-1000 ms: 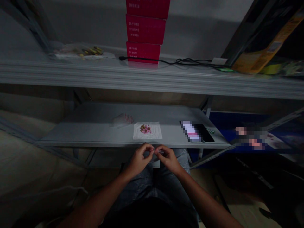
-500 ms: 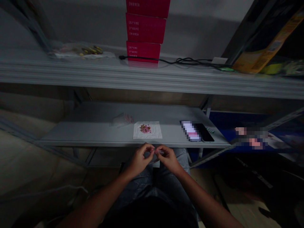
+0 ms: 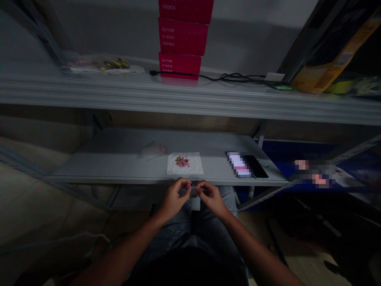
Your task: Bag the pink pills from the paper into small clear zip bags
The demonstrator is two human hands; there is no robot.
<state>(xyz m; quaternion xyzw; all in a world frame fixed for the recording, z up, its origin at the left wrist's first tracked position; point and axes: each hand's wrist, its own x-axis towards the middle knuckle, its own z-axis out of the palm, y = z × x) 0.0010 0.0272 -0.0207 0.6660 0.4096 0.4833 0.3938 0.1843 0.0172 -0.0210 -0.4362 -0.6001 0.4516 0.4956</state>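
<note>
My left hand [image 3: 176,196] and my right hand [image 3: 210,196] are raised over my lap, just in front of the lower shelf's edge. Each pinches one side of a small clear plastic bag [image 3: 193,190], which is thin and hard to see. Beyond my fingers a white paper sheet [image 3: 195,169] lies on the shelf, bearing a little heap of pink and brownish-gold beads [image 3: 182,161]. To its left rest several clear bags with reddish stripes [image 3: 154,149].
A phone [image 3: 239,163] and a dark flat device [image 3: 256,166] lie on the lower shelf [image 3: 119,165]. Overhead, the upper shelf [image 3: 119,95] carries red boxes [image 3: 180,65], a black cable [image 3: 208,76] and a clear bag with yellowish pieces [image 3: 116,63]. A metal brace [image 3: 264,195] slants at right.
My fingertips have moved slightly apart, with the thin clear bag now stretched between them. The things on the shelves have stayed in place.
</note>
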